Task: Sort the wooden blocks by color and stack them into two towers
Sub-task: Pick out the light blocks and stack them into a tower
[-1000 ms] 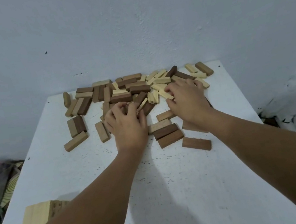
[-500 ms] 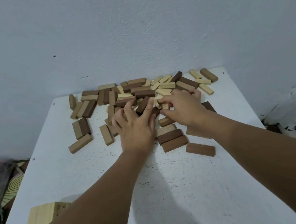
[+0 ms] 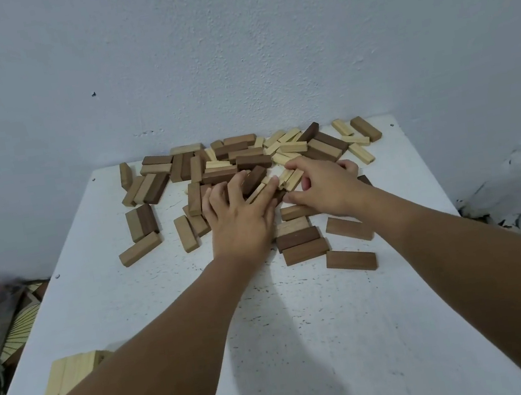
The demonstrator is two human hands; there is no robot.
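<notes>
No containers were in view. A scatter of wooden blocks (image 3: 237,162), pale and dark mixed, lay across the far half of the white worktop (image 3: 308,342), which stood against a bluish wall (image 3: 230,49). A pale block stack (image 3: 66,375) sat at the near left edge. The left hand (image 3: 241,222) rested flat on the pile, grip apart and fingers straight. The right hand (image 3: 322,188) appeared to pinch a pale block (image 3: 290,179), though this was partly hidden. Since the earlier frame, the left fingers had uncurled and reached further in.
</notes>
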